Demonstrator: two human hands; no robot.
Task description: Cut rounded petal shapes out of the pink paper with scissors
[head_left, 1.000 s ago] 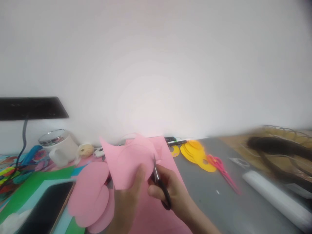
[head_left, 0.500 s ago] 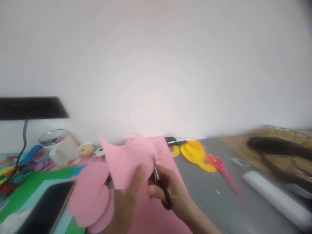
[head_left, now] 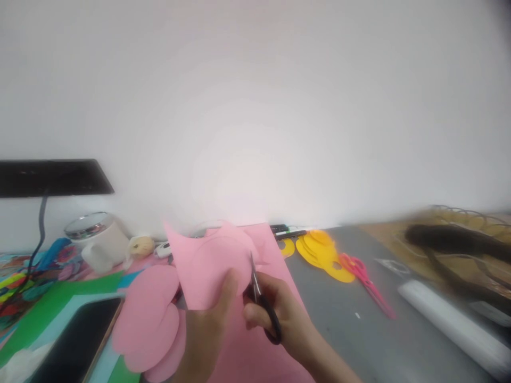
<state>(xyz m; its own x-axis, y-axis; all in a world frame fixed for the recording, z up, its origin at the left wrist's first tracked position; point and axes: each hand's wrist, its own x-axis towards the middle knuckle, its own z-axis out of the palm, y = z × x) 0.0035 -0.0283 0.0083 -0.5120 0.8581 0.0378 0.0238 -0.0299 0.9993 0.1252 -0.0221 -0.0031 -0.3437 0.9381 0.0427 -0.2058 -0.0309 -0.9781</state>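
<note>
My left hand [head_left: 211, 322] pinches a pink sheet of paper [head_left: 199, 266], thumb on top and the other fingers hidden beneath. A curved outline shows on that sheet, and part of its edge is cut. In my right hand [head_left: 275, 303] is a pair of black-handled scissors [head_left: 255, 282], blades pointing up and away along the sheet's right edge. Under both hands lies a larger pink sheet [head_left: 255, 346]. Rounded pink paper cut-outs [head_left: 146, 319] overlap in a pile left of my left hand.
Yellow paper cut-outs [head_left: 319, 252] and pink scissors [head_left: 367, 282] lie on the grey mat [head_left: 327, 308] at right, near a white roll [head_left: 451, 324]. At left are a phone [head_left: 75, 340], green paper [head_left: 104, 284] and a white lidded mug [head_left: 101, 247]. A wall [head_left: 255, 106] rises behind.
Almost nothing differs. Both hands, the scissors and the pink sheet keep their places; the view has shifted very slightly.
</note>
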